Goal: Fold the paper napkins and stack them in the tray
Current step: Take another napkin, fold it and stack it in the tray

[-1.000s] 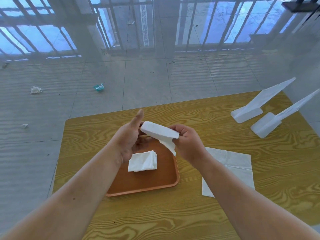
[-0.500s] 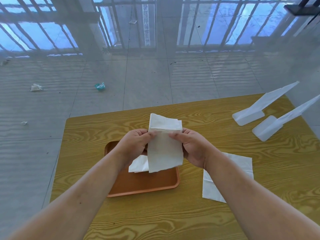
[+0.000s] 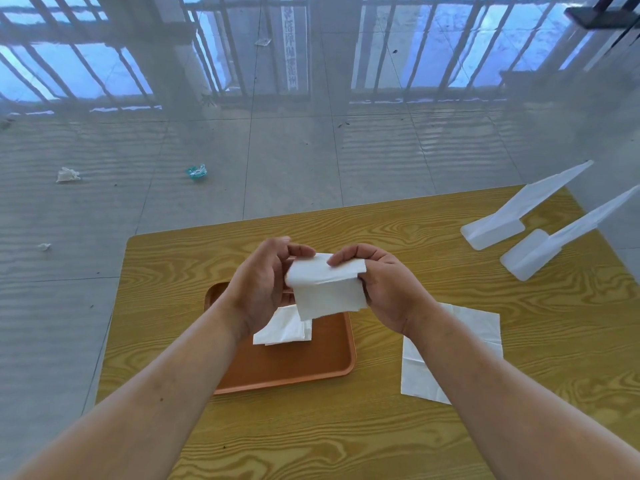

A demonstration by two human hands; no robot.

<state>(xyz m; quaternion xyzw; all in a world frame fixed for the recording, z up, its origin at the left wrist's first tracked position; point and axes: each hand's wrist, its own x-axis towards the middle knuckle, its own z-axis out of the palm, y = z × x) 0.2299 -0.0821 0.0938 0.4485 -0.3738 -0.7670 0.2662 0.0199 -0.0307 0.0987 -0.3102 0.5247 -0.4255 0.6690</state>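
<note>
A white paper napkin [image 3: 325,289] hangs in the air above the orange tray [image 3: 304,362], its top part bent over toward me. My left hand [image 3: 263,282] pinches its left edge and my right hand [image 3: 384,282] grips its right edge. On the tray lies a small stack of folded napkins [image 3: 282,329], partly hidden by my left wrist. An unfolded napkin [image 3: 478,327] lies flat on the table to the right of the tray, under my right forearm.
The wooden table [image 3: 433,244] ends just beyond my hands. Two white plastic stands [image 3: 491,223] [image 3: 530,254] lean at the far right corner. Scraps of litter [image 3: 196,172] lie on the tiled floor beyond.
The napkin was held up as a tall strip half a second ago; now its top half is folded down toward me, and both hands have shifted up to its side edges.
</note>
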